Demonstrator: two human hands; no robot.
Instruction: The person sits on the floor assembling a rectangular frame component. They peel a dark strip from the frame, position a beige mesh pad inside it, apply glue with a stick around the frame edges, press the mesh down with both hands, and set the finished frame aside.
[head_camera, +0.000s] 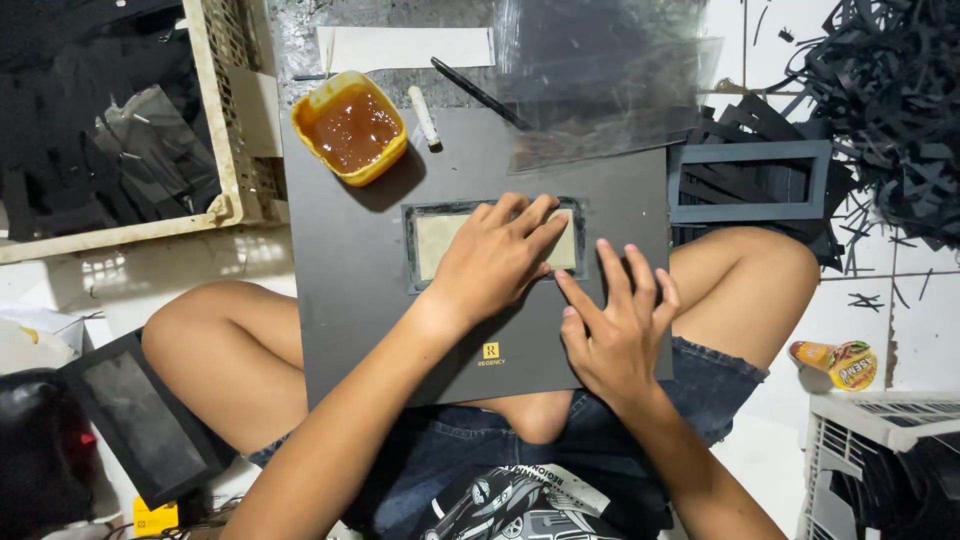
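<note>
A large dark grey card sheet (350, 290) lies across my lap, with a rectangular window cut-out (430, 240) near its middle showing a pale panel. My left hand (495, 255) lies flat over the window, fingers spread and pressing down on it. Just to the right of the window, my right hand (615, 325) rests on the sheet with its fingers apart and its fingertips on the card. Neither hand holds anything.
A yellow tub of brown glue (350, 125) and a small white stick (424, 117) sit on the sheet's far edge. A stack of clear plastic films (600, 80) lies behind. Cream crate (225, 130) at left, dark frame piece (750, 180) and black paper scraps (890, 100) at right.
</note>
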